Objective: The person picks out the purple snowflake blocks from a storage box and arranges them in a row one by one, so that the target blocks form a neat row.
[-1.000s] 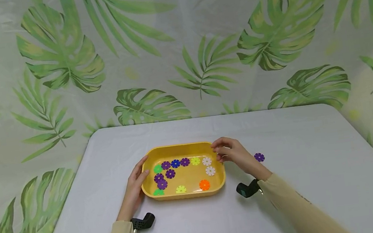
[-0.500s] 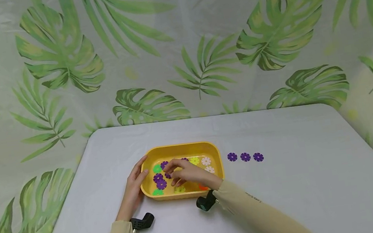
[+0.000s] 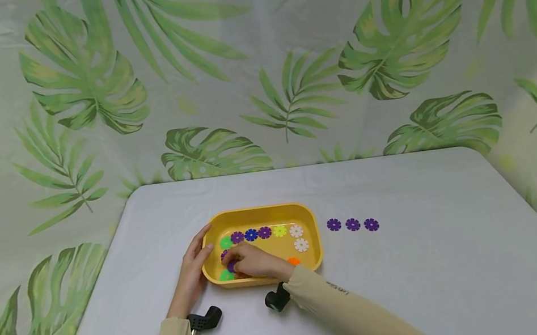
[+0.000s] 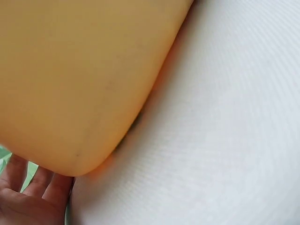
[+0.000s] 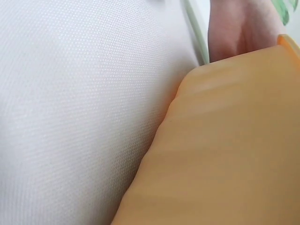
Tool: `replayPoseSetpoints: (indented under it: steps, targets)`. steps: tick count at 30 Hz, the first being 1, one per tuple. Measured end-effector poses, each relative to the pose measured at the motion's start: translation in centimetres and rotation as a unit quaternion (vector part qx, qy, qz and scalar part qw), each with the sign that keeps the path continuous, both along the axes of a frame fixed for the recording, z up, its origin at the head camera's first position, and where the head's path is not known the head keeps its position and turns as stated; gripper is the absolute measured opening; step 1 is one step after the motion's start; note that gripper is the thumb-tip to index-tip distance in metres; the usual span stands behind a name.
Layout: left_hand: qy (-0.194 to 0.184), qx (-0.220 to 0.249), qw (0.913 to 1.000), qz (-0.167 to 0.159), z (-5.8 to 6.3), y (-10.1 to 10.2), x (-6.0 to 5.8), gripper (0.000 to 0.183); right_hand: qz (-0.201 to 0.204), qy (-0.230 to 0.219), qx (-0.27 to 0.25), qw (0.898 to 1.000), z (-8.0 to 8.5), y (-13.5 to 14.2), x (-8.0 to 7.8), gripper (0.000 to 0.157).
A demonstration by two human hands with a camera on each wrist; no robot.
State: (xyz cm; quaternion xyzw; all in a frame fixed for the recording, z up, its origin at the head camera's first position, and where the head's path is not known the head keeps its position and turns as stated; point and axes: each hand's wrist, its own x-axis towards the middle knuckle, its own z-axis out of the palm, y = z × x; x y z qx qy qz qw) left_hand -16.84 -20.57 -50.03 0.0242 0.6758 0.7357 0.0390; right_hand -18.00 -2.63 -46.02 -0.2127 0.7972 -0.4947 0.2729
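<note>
My left hand [image 3: 191, 275] grips the left end of a shallow yellow plastic tray [image 3: 274, 280], thumb at the rim and fingers along the outer wall. In the left wrist view its fingers [image 4: 35, 187] show beside the tray wall [image 4: 84, 84]. My right hand [image 3: 253, 261] reaches down inside the tray's left half, index finger and thumb around a purple snowflake disc [image 3: 232, 266]; whether they pinch it I cannot tell. The hand covers other discs there. Along the far side lie purple, blue [image 3: 251, 234], yellow [image 3: 280, 231] and white [image 3: 296, 231] discs.
Right of the tray, three purple discs [image 3: 353, 225] lie in a row on the white tablecloth [image 3: 441, 257]. Green discs [image 3: 227, 276] sit at the tray's left, an orange disc [image 3: 294, 262] near its front right. A leaf-patterned curtain [image 3: 286, 73] hangs behind the table.
My right hand has moved left from the tray's right rim into its left half, uncovering two more purple discs on the table. My left hand stays at the tray's left end.
</note>
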Motion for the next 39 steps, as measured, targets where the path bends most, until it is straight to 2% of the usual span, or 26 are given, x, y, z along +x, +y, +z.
replayPoseSetpoints:
  steps: [5,15,23,32,35,39]
  targets:
    - [0.001,0.0,1.0,0.003,0.0,0.1,0.0,0.047,-0.006,0.038,0.035,0.999,0.1,0.1,0.0,0.027]
    - [-0.002,0.0,1.0,0.008,0.0,0.0,0.0,0.047,-0.037,0.036,0.06,0.997,0.2,0.3,0.5,0.021]
    - [-0.004,0.002,0.9999,0.01,0.0,0.1,0.0,0.047,-0.083,-0.002,-0.03,0.996,0.6,1.8,0.4,0.022]
    - [-0.009,-0.002,0.9999,0.012,0.2,0.2,0.0,0.047,-0.082,-0.026,-0.115,0.99,2.5,6.7,-0.7,0.025]
    - [-0.009,-0.002,0.9999,0.013,0.2,0.2,0.1,0.047,-0.086,-0.022,-0.12,0.989,3.1,8.8,-1.0,0.025]
    - [-0.009,0.004,0.9999,0.013,0.2,0.2,0.1,0.047,-0.112,-0.013,-0.099,0.989,3.7,11.7,-1.4,0.027]
